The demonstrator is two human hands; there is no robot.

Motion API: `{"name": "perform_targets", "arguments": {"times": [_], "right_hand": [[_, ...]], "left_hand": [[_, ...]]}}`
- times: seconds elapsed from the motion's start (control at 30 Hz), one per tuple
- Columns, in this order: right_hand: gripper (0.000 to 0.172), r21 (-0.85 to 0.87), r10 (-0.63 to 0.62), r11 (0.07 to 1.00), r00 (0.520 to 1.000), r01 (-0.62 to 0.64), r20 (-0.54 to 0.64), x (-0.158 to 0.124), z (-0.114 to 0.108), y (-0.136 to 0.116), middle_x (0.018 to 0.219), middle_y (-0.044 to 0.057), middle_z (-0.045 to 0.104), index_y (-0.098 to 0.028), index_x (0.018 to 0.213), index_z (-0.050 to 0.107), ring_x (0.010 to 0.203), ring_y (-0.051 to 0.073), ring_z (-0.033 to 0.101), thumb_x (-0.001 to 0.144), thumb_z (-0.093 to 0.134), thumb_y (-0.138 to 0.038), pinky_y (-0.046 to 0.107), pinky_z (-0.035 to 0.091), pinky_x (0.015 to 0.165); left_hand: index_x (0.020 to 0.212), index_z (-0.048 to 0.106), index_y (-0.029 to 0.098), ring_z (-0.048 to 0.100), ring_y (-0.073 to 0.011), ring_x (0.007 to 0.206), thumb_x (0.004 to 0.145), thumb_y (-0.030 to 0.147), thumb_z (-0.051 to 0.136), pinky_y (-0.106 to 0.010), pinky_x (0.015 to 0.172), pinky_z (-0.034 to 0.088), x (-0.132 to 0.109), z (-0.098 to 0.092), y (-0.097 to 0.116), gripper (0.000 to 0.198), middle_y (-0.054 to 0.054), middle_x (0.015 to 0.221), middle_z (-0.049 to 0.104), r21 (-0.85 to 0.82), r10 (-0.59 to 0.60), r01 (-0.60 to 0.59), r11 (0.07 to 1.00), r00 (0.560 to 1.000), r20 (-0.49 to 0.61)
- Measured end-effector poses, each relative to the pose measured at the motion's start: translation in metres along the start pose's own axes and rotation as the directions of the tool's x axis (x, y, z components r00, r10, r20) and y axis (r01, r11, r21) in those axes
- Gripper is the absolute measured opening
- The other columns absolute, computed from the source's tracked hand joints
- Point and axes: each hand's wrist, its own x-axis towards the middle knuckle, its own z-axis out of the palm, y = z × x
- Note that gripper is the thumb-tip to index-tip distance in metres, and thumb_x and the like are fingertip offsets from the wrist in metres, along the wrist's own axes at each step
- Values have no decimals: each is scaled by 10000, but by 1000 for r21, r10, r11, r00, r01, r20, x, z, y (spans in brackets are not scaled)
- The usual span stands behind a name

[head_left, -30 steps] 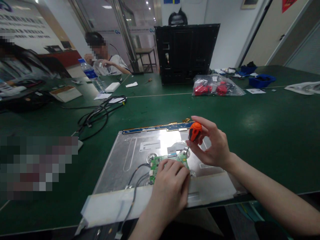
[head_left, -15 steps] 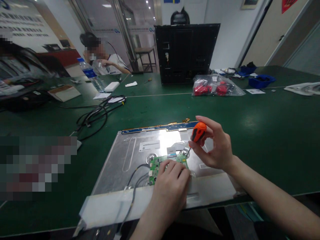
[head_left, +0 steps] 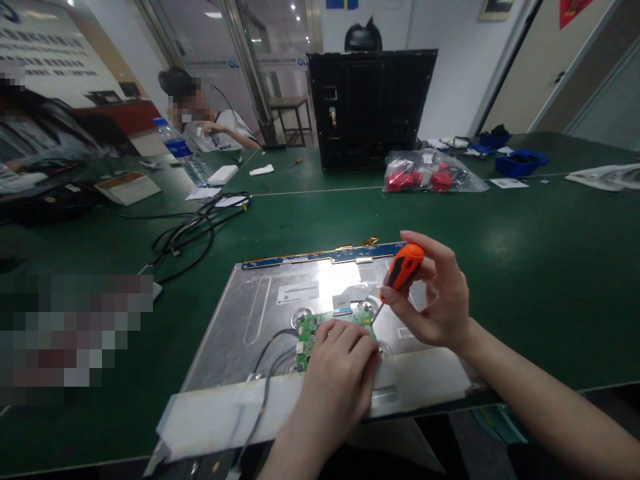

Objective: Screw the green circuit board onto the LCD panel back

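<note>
My right hand (head_left: 443,303) grips an orange and black screwdriver (head_left: 404,268) by its handle, between thumb and fingers. The screwdriver leans to the right, and its tip is at the upper right corner of a green circuit board (head_left: 311,325). Over the board's lower right part lies my left hand (head_left: 337,377), its curled fingers close together and holding the board; they hide much of it. Below is a silver metal-backed display panel (head_left: 225,333) with a blue circuit strip (head_left: 295,258) along its far edge. Dark cables (head_left: 271,383) run from the board's left side.
Black cables (head_left: 207,220) lie left of the panel on the green table (head_left: 530,280). Farther back stand a black monitor-like unit (head_left: 373,107), a bag of red items (head_left: 430,173), blue trays (head_left: 520,163) and a water bottle (head_left: 183,155). A person (head_left: 220,130) sits across the table.
My right hand and the screwdriver have shifted slightly right and down; the screwdriver tilts more, its tip lower on the board's corner. My left hand stays on the board.
</note>
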Motion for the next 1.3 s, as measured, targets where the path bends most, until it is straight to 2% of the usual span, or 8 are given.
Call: {"name": "perform_targets", "arguments": {"times": [0.33, 0.47, 0.7, 0.97, 1.3], "right_hand": [[720, -17, -133, 991, 991, 133, -27, -10, 8, 0, 1173, 114, 677, -227, 1564, 363, 540, 116, 585, 901, 631, -146, 270, 526, 407], [734, -24, -202, 979, 977, 201, -72, -8, 8, 1, 1130, 87, 685, -199, 1555, 405, 521, 109, 562, 863, 639, -123, 257, 505, 375], [690, 13, -216, 976, 974, 217, -75, -8, 8, -1, 947, 32, 671, -175, 1516, 466, 535, 125, 564, 851, 636, -103, 249, 517, 377], [706, -16, -225, 974, 974, 225, -14, -12, 6, -5, 1039, 73, 701, -146, 1524, 462, 582, 144, 590, 841, 639, -109, 265, 565, 417], [668, 15, -208, 978, 978, 207, 18, -14, 8, -5, 883, 11, 670, -161, 1512, 454, 546, 139, 582, 865, 614, -110, 253, 584, 445]], "left_hand": [[898, 644, 204, 619, -245, 849, 958, 97, 594, -407, 867, 430, -3, 3, 0, 132, -26, 878, 706, 7, -15, 15, 1000, 1000, 0], [898, 650, 205, 620, -245, 847, 959, 98, 594, -409, 873, 427, -2, 2, 0, 135, -23, 876, 706, -6, -17, 17, 1000, 1000, 12], [904, 636, 207, 620, -244, 859, 933, 79, 597, -410, 885, 426, -1, -1, 2, 136, -19, 888, 699, -7, -15, 15, 1000, 1000, 6], [896, 620, 209, 608, -242, 850, 946, 98, 584, -404, 861, 434, -3, 2, 1, 127, -22, 878, 694, 24, 2, -1, 1000, 1000, -10], [882, 595, 209, 612, -240, 828, 924, 80, 589, -389, 839, 443, -1, 1, 1, 136, -24, 853, 678, 23, 32, -31, 999, 999, -37]]}}
